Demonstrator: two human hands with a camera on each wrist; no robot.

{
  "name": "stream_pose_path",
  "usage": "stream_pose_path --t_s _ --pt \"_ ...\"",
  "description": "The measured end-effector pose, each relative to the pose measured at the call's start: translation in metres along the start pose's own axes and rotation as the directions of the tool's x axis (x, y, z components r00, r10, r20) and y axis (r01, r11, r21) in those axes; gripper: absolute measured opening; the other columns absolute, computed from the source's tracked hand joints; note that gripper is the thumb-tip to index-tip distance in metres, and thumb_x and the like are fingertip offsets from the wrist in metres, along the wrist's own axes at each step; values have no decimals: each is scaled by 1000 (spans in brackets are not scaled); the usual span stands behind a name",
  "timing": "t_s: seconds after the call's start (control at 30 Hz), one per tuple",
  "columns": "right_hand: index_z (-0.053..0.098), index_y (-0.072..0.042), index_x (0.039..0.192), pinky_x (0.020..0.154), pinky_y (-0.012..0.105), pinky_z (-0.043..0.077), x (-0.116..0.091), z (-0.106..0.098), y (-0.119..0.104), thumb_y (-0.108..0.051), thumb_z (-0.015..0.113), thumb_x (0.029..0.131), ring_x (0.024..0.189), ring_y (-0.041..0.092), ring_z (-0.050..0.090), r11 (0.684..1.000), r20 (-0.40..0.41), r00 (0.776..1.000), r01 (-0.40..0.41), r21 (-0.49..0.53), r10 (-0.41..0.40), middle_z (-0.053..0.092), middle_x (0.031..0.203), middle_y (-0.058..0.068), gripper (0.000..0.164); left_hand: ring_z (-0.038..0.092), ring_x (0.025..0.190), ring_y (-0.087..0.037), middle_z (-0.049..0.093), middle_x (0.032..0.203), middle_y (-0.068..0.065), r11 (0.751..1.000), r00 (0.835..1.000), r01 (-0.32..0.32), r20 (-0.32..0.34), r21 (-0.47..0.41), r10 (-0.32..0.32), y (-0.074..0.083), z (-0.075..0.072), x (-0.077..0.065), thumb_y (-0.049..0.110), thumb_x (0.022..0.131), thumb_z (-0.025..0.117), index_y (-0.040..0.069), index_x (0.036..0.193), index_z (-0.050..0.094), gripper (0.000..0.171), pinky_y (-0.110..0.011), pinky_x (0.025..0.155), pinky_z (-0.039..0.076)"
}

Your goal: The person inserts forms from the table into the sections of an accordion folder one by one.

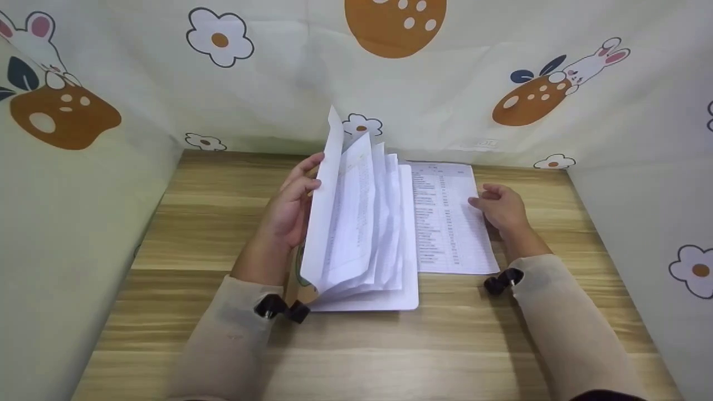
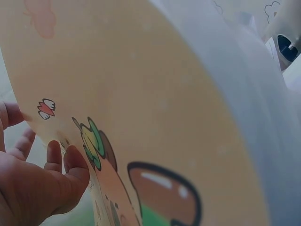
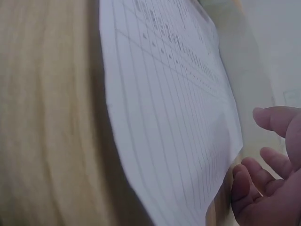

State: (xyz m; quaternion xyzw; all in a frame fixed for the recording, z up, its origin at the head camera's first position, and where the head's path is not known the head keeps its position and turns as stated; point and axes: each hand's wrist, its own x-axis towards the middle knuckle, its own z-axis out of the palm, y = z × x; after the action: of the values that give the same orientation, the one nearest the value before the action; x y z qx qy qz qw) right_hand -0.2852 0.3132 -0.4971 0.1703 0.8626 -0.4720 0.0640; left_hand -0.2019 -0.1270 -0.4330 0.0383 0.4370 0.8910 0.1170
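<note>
A white-lined folder point(image 1: 409, 239) lies partly opened on the table, with several printed sheets point(image 1: 356, 217) fanned up inside. Its raised cover point(image 2: 141, 84) shows a tan outer face with cartoon drawings in the left wrist view. My left hand point(image 1: 287, 209) holds that cover near its free edge, fingers bent against the outer side. To the right, a printed list sheet point(image 1: 451, 223) lies flat, its left side under or against the folder; which one is hidden. My right hand point(image 1: 504, 209) is at the sheet's right edge, fingers loosely bent and holding nothing; in the right wrist view the sheet point(image 3: 160, 103) appears beside the fingers.
The wood-grain table point(image 1: 356, 351) extends in front of the folder and to both sides. A pale cloth point(image 1: 295, 67) with rabbit, fruit and flower prints stands behind and along both sides. Small black devices point(image 1: 281, 309) sit on both sleeved wrists.
</note>
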Motion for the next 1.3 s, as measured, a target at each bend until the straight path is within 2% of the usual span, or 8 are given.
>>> stream_pose_path --t_s 0.2,0.37,0.47,0.57,0.77,1.07,1.2,1.3 --pt "39 -1 163 121 47 46 6 0 -2 -28 79 95 144 36 55 988 45 997 -48 -147 55 50 162 23 83 66 107 -22 61 131 -6 1000 1000 -7 7 -5 7 -1 0 0 7 101 43 24 149 50 51 -32 84 57" --pt "35 -3 165 100 42 60 7 4 -7 -38 81 93 125 33 67 973 99 989 -91 -212 114 51 160 22 92 66 106 -21 61 130 -6 1000 1000 -3 -1 -2 3 0 2 -1 8 101 45 24 148 51 50 -33 83 57" --pt "39 -3 163 90 38 60 7 6 -10 -37 81 93 117 30 68 963 100 989 -78 -258 107 54 156 21 89 66 107 -22 62 130 -6 1000 1000 0 -3 -5 0 0 2 0 8 101 45 24 147 51 49 -33 83 57" --pt "45 0 159 95 39 56 7 6 -12 -33 81 94 119 31 64 949 77 994 -56 -310 84 55 155 22 81 66 107 -22 62 130 -6 1000 1000 0 -4 -4 0 0 2 0 8 101 44 24 147 51 49 -33 84 57" --pt "50 3 154 108 46 53 10 7 -12 -24 80 93 126 35 61 951 55 995 -63 -301 83 56 154 24 73 66 107 -22 62 130 -7 1000 1000 2 -10 3 -2 0 2 -1 8 101 45 24 148 52 50 -33 84 57" --pt "67 3 136 70 28 55 5 0 -8 -40 82 91 93 22 68 924 61 993 -73 -376 103 68 129 21 64 67 104 -22 64 126 -7 1000 1000 9 0 -10 -9 -1 2 0 8 100 45 24 147 51 51 -33 81 57" --pt "71 3 128 66 27 53 4 -3 -6 -43 83 90 85 20 67 911 51 995 -57 -409 85 71 119 19 61 67 105 -22 63 128 -7 1000 1000 4 -7 -5 -4 -1 3 0 8 100 45 24 148 51 51 -33 82 57" --pt "71 3 127 69 28 53 3 -4 -5 -43 83 89 88 22 67 910 40 997 -45 -412 67 71 120 19 61 67 104 -21 61 130 -7 1000 1000 -1 -10 -4 1 -2 2 0 7 100 45 23 149 50 52 -32 83 57"
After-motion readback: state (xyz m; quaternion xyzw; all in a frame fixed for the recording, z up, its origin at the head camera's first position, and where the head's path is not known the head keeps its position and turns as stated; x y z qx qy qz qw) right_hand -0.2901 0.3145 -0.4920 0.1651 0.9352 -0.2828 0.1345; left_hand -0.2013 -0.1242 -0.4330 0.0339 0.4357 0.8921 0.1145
